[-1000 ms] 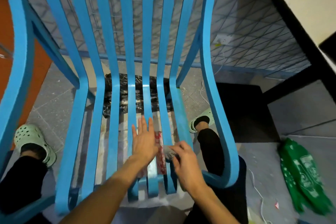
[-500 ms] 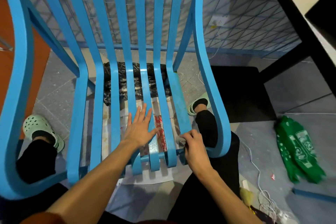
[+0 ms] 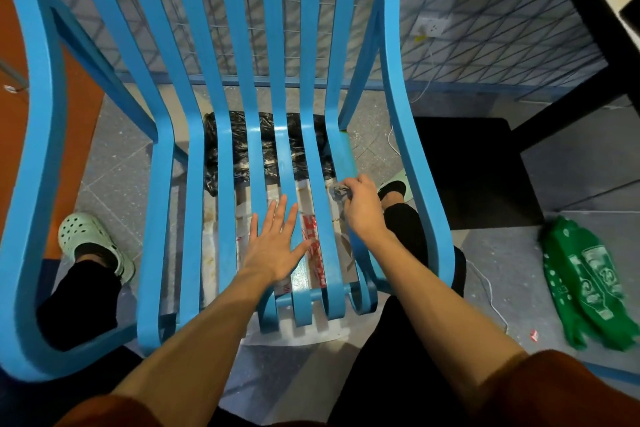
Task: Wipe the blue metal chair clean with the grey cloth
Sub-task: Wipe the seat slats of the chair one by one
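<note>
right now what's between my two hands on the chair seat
One blue seat slat, with red-printed paper on the floor showing through the gap beside it, in the head view.

We are seeing narrow gaps between the seat slats point(image 3: 194, 218) of the blue metal chair point(image 3: 242, 45); its curved armrests point(image 3: 420, 166) are walling the left and right sides.

blue chair point(image 3: 194, 156), grey cloth point(image 3: 337, 191), green bag point(image 3: 585, 284)

Right hand point(image 3: 362, 210), gripping the grey cloth point(image 3: 338, 191), has travelled from the near front edge of the blue chair point(image 3: 166, 184) along the rightmost seat slat point(image 3: 343, 156), now farther towards the backrest.
</note>
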Demonstrator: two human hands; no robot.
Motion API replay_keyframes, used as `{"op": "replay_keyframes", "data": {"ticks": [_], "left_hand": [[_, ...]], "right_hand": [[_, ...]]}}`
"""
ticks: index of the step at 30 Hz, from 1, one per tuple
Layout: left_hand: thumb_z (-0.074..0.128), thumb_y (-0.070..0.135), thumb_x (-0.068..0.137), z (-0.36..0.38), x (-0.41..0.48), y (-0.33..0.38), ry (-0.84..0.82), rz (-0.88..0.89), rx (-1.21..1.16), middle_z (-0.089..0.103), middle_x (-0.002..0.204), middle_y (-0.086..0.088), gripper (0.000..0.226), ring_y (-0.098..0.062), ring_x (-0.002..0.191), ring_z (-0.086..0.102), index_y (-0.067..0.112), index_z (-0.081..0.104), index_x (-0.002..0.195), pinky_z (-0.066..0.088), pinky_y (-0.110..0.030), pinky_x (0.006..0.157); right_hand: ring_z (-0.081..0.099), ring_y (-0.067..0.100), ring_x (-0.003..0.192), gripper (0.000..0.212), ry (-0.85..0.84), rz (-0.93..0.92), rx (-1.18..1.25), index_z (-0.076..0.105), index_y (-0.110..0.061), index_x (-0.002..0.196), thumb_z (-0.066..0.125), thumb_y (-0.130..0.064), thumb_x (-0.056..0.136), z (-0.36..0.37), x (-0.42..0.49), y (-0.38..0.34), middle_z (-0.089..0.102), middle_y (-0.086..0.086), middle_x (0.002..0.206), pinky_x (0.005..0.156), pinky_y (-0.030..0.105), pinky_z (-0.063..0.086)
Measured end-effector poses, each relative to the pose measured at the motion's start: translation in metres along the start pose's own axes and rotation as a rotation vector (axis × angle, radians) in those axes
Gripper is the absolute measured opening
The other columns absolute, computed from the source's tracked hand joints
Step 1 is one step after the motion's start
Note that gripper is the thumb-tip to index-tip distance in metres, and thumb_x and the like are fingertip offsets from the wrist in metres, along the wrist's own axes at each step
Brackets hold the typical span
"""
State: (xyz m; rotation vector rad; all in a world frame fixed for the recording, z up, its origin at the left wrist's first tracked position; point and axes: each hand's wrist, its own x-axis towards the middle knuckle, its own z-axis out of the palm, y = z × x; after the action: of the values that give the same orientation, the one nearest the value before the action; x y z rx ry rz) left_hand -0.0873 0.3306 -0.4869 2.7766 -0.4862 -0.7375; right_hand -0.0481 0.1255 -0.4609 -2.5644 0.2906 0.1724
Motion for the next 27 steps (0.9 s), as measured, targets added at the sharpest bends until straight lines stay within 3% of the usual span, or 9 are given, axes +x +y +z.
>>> {"op": "replay_keyframes", "data": {"ticks": [5,8,13,17,22,27], "left_hand": [[0.014,0.070,0.095,0.002,0.000,-0.002,-0.006,0.005,0.001,-0.042,0.154,0.004,0.081,-0.018,0.144,-0.034,0.029,-0.027,0.151,-0.019,-0.050,0.118],[0.014,0.070,0.095,0.000,0.000,-0.001,-0.001,0.008,-0.003,-0.042,0.154,0.004,0.080,-0.019,0.145,-0.033,0.029,-0.027,0.151,-0.021,-0.049,0.117],[0.016,0.069,0.096,0.001,0.000,-0.001,0.011,0.009,-0.010,-0.041,0.154,0.004,0.080,-0.020,0.146,-0.031,0.029,-0.026,0.151,-0.021,-0.049,0.116],[0.015,0.070,0.095,0.002,0.001,-0.001,0.020,0.009,-0.011,-0.041,0.154,0.004,0.080,-0.020,0.146,-0.030,0.029,-0.026,0.151,-0.022,-0.048,0.115],[0.016,0.071,0.095,0.004,0.003,-0.001,0.025,0.007,-0.005,-0.041,0.154,0.004,0.082,-0.020,0.147,-0.030,0.029,-0.024,0.153,-0.023,-0.048,0.114],[0.016,0.071,0.096,0.004,0.003,-0.001,0.024,0.002,-0.006,-0.041,0.155,0.005,0.081,-0.018,0.147,-0.030,0.030,-0.024,0.153,-0.021,-0.049,0.116]], "right_hand": [[0.047,0.025,0.110,0.031,-0.022,0.051,0.088,0.062,-0.008,0.116,0.054,0.005,0.088,-0.008,-0.073,0.000,0.051,0.014,0.119,0.098,0.033,0.041],[0.040,0.009,0.107,0.031,-0.082,0.013,0.039,0.063,-0.015,0.117,0.058,0.000,0.090,-0.015,-0.131,0.000,0.046,-0.001,0.117,0.099,0.018,0.037],[0.042,0.008,0.110,0.033,-0.223,-0.005,-0.129,0.062,-0.029,0.119,0.064,-0.013,0.090,-0.022,-0.176,0.008,0.044,-0.010,0.111,0.089,0.022,0.048],[0.047,0.018,0.109,0.030,-0.263,-0.035,-0.201,0.067,-0.024,0.116,0.062,-0.011,0.089,-0.021,-0.160,0.007,0.049,-0.002,0.112,0.082,0.032,0.050],[0.050,0.029,0.105,0.032,-0.129,-0.006,-0.124,0.065,-0.016,0.117,0.054,-0.004,0.090,-0.015,-0.095,0.001,0.052,0.011,0.118,0.085,0.036,0.045],[0.055,0.021,0.097,0.042,-0.068,0.017,-0.142,0.068,-0.024,0.119,0.062,0.001,0.086,-0.006,-0.043,-0.006,0.050,-0.002,0.103,0.083,0.035,0.053]]}}
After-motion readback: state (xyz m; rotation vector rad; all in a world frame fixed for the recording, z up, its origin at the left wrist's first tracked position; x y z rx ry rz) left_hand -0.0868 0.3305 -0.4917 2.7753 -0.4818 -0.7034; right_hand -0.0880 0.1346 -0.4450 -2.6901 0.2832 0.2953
